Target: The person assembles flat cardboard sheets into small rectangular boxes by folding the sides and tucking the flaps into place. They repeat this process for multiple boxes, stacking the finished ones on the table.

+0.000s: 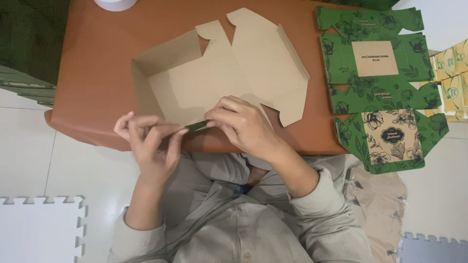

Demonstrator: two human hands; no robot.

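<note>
A flat brown cardboard box blank point(229, 73) lies inside-up on the reddish-brown table point(97, 73), its left and far flaps partly raised. Its near edge point(197, 126) shows a green printed outer side. My left hand point(148, 139) and my right hand point(241, 122) both pinch this near edge flap, fingertips almost meeting at the fold. The left hand grips from the left, the right from above and the right.
A stack of flat green floral box blanks point(378, 83) lies on the table's right end. Yellow-green packs point(453, 73) sit at the far right. A white roll point(115, 4) stands at the table's far edge. Foam floor mats point(41, 226) lie on the white floor.
</note>
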